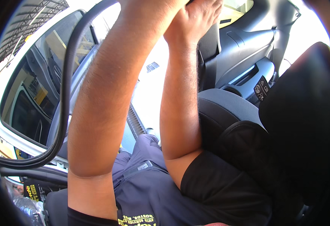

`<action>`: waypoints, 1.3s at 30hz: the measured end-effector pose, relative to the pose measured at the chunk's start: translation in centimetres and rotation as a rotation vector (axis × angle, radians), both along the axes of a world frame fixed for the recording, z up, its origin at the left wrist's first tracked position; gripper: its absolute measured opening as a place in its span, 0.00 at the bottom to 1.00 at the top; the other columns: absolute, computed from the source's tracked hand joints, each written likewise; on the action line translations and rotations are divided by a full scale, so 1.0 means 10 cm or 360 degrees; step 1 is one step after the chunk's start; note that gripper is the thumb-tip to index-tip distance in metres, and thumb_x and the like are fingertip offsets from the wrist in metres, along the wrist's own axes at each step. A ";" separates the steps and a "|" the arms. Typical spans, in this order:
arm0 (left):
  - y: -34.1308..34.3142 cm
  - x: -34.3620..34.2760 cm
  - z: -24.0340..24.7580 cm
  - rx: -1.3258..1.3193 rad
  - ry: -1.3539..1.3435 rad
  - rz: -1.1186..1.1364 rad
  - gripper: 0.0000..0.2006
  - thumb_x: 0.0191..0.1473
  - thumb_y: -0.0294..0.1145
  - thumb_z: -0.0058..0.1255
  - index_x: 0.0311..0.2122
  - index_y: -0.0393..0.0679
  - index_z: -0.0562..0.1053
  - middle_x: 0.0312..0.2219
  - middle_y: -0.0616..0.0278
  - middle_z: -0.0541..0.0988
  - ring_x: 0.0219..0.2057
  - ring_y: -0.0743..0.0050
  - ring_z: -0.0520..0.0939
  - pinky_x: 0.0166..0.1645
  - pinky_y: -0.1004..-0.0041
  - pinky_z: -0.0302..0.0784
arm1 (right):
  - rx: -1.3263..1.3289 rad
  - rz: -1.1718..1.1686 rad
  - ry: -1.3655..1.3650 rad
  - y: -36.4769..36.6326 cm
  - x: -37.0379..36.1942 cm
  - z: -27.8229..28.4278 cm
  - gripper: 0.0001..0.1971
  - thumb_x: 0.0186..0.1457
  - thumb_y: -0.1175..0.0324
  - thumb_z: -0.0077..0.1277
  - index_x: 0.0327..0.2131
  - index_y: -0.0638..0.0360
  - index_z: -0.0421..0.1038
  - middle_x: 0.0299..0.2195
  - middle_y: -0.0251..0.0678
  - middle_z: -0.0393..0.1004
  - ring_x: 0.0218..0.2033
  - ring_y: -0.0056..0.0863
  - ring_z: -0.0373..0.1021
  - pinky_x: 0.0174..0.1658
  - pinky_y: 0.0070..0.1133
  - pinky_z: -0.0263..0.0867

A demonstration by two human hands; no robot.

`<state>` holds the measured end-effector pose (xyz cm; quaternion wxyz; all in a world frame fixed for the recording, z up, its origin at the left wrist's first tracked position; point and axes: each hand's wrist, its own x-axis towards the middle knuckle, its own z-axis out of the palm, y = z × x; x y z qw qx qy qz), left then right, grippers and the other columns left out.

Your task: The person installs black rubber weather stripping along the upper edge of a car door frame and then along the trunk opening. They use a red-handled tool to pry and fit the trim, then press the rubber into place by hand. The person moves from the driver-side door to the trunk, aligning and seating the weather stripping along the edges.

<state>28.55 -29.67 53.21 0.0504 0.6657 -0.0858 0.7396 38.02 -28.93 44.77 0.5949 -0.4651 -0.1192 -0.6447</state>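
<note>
Both my arms reach up to the top edge of the head view. My left hand (155, 5) is mostly cut off there, and its fingers are out of sight. Close beside it, my right hand (195, 19) shows its back, with the fingers bent and close together. A bit of something dark shows by its thumb, too little of it to name. A black rubber door seal (64, 90) hangs loose in a long curve to the left of my left forearm, running from the top down to the lower left.
A white car door with a dark window (33, 83) stands at the left. Right of my arms are a black car seat (296, 132), grey interior trim (244, 49) and a dark seat belt (209, 56). A clear plastic wrapping (27, 207) lies at the lower left.
</note>
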 end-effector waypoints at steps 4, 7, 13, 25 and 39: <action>-0.01 -0.07 -0.08 -0.0007 0.0046 -0.0049 0.28 0.52 0.34 0.69 0.46 0.20 0.70 0.42 0.28 0.78 0.47 0.33 0.83 0.54 0.53 0.80 | -0.0041 0.0137 -0.0102 -0.08 -0.15 -0.06 0.50 0.61 0.39 0.55 0.71 0.71 0.51 0.68 0.64 0.57 0.70 0.60 0.53 0.71 0.48 0.47; 0.02 -0.19 -0.13 0.0062 0.0120 -0.0234 0.24 0.54 0.31 0.66 0.48 0.22 0.70 0.43 0.33 0.79 0.46 0.40 0.83 0.53 0.56 0.79 | -0.0065 0.0121 -0.0059 -0.04 -0.32 -0.26 0.47 0.62 0.44 0.56 0.70 0.71 0.51 0.67 0.63 0.58 0.71 0.59 0.53 0.71 0.49 0.47; 0.30 -0.45 -0.40 0.0487 0.0437 -0.0817 0.19 0.58 0.25 0.61 0.51 0.27 0.70 0.44 0.42 0.80 0.46 0.53 0.83 0.51 0.63 0.79 | 0.0213 0.0029 0.0087 0.59 -0.35 -0.73 0.46 0.54 0.79 0.51 0.75 0.49 0.46 0.73 0.52 0.47 0.75 0.54 0.45 0.74 0.51 0.37; 0.89 -0.27 -1.06 -0.0432 0.1054 -0.1202 0.24 0.60 0.23 0.60 0.59 0.33 0.66 0.53 0.52 0.78 0.56 0.64 0.80 0.56 0.66 0.80 | 0.0712 0.0325 0.0106 0.37 -0.21 -0.98 0.18 0.52 0.83 0.48 0.47 0.58 0.75 0.45 0.34 0.70 0.50 0.26 0.64 0.53 0.29 0.61; 0.90 -0.21 -0.91 -0.0521 0.0562 -0.1210 0.11 0.63 0.28 0.61 0.44 0.30 0.76 0.37 0.53 0.84 0.42 0.68 0.87 0.52 0.69 0.84 | 0.1188 0.1235 0.0094 0.28 -0.63 -0.72 0.07 0.59 0.79 0.44 0.40 0.60 0.68 0.31 0.34 0.72 0.25 0.19 0.64 0.30 0.18 0.62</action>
